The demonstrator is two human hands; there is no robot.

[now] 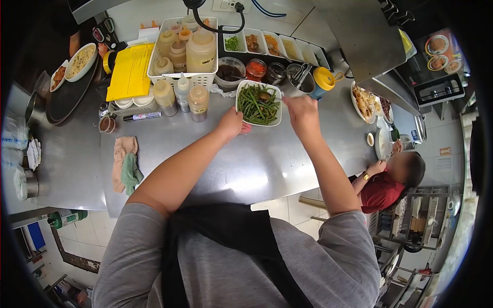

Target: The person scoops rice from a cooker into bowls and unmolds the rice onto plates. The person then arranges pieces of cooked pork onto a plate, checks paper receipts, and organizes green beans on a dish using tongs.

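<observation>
A square white bowl [280, 114] full of green beans [255, 106] is above the steel counter, in front of the row of jars. My left hand [233, 122] grips the bowl's near left side, with fingertips showing beneath it. To the right of the bowl is my right hand [302, 109], its fingers bent together near the rim; whether they hold anything is too small to make out. A round metal container with utensils [301, 78] and a yellow-lidded jug [323, 79] stand just beyond my right hand.
Squeeze bottles [198, 102], a white basket [205, 79] and a yellow folder [129, 72] stand at the back left. Cloths [126, 164] lie at the left. Ingredient trays [275, 45] line the back. A person in red [382, 192] is at the right by plated food [363, 102].
</observation>
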